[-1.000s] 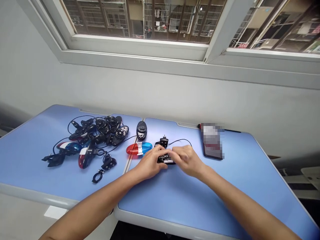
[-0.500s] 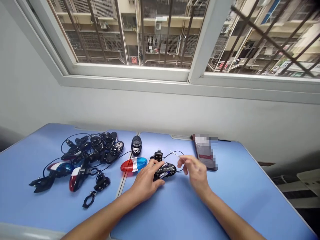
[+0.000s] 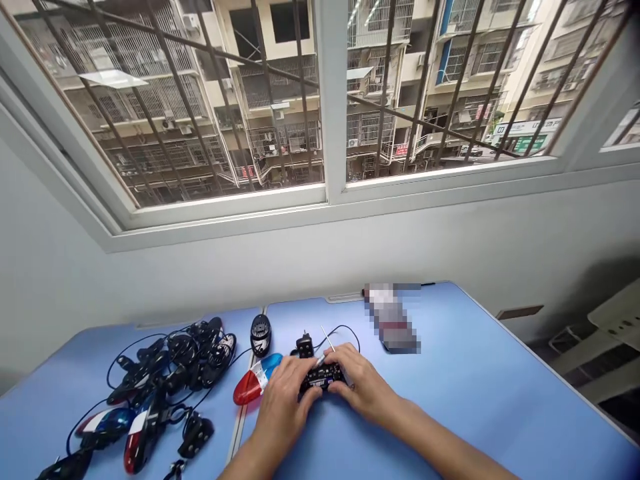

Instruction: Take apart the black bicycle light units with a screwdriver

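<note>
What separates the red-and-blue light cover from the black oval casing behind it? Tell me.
The red-and-blue light cover is glossy red and blue with a white band; the black oval casing is black. The cover lies on its side, the casing stands up. Both are rounded.

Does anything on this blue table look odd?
Yes: the black plastic base between the left hand and right hand shows a bare circuit board; the red-and-blue translucent shell lies apart beside it, so it looks opened.

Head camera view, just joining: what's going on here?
A person's left hand and right hand both grip a small open black electronic unit on a blue table, with a thin metal rod sticking up between them. A red-and-blue light shell lies just left, a black plug behind, and a wired pile of black parts further left.
</note>
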`<move>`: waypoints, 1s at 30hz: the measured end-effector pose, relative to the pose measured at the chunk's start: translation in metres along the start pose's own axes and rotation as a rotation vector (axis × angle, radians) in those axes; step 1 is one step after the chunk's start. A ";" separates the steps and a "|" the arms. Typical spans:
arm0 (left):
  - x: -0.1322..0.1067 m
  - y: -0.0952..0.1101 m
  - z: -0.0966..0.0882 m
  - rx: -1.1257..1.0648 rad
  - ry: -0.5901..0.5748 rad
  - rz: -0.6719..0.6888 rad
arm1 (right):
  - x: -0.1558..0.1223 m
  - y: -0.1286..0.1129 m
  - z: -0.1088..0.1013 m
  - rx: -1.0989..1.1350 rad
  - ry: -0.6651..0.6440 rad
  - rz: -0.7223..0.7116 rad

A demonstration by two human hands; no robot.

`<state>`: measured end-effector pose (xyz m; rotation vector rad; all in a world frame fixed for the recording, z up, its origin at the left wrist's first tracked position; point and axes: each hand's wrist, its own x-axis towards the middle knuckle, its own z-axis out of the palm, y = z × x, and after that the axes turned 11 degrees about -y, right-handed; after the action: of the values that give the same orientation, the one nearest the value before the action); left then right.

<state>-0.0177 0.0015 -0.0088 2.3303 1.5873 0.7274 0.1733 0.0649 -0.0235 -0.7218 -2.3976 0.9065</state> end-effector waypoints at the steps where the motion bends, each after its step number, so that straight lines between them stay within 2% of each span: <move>1: 0.000 0.000 -0.001 0.070 0.007 0.041 | 0.000 -0.001 0.000 0.008 0.005 0.004; 5: -0.001 0.002 -0.002 0.352 0.026 0.215 | 0.001 0.000 -0.004 0.027 0.008 0.021; 7: -0.003 0.003 -0.005 0.396 0.014 0.280 | 0.001 0.001 -0.007 0.033 0.003 0.030; 9: -0.005 0.003 -0.012 0.346 0.010 0.299 | 0.000 0.003 -0.010 0.041 0.001 0.039; 11: -0.004 0.003 -0.024 0.207 0.026 0.229 | -0.001 0.005 -0.013 0.048 0.000 0.044; 14: 0.002 0.003 -0.041 -0.061 0.012 -0.018 | -0.003 0.006 -0.016 0.057 -0.009 0.032; 17: 0.013 0.006 -0.044 -0.247 -0.032 -0.186 | -0.004 0.005 -0.014 0.068 -0.015 0.011; 21: 0.026 0.014 -0.029 -0.270 -0.111 -0.160 | -0.005 0.001 -0.011 0.090 -0.003 -0.003; 25: 0.036 0.021 -0.017 -0.260 -0.192 -0.197 | -0.005 -0.003 -0.013 0.121 -0.008 -0.042; 30: 0.042 0.012 -0.013 -0.303 -0.156 -0.214 | -0.004 -0.004 -0.016 0.192 0.016 -0.037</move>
<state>-0.0025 0.0344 0.0194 1.9199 1.5102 0.6655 0.1844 0.0673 -0.0106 -0.6078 -2.2639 1.0933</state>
